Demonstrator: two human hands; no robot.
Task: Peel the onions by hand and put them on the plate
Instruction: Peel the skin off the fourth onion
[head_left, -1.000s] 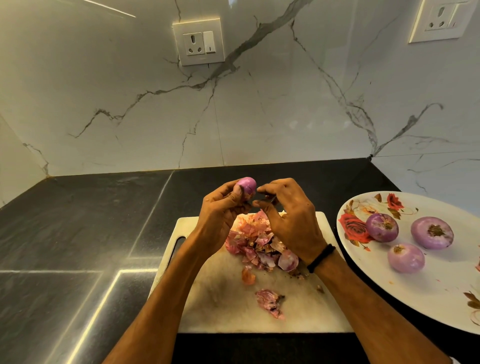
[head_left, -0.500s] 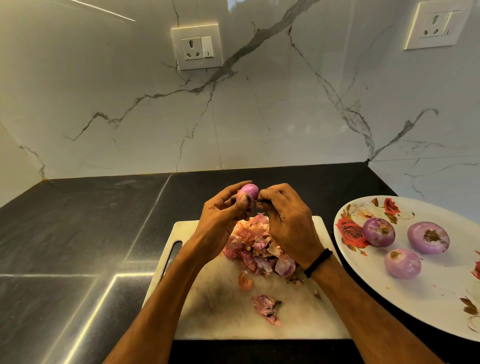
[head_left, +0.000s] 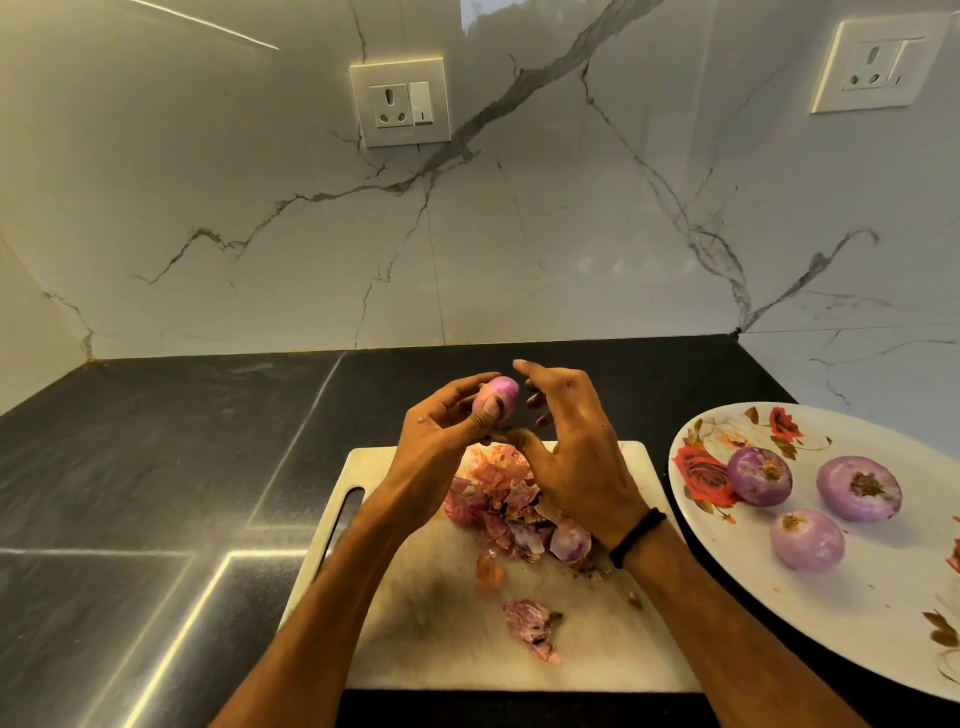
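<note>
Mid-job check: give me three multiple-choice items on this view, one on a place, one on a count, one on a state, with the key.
1. Where does the plate lie from the cutting board?
A. to its left
B. to its right
C. on top of it

2. How many onions lie on the plate?
A. three
B. one
C. five

3. What is the left hand doing?
A. lying flat on the board
B. holding a knife
C. gripping an onion

Key:
1 B, the plate sits off the board's right edge.
2 A, three peeled ones lie together on it.
3 C, its thumb and fingers wrap an onion above the peels.
</note>
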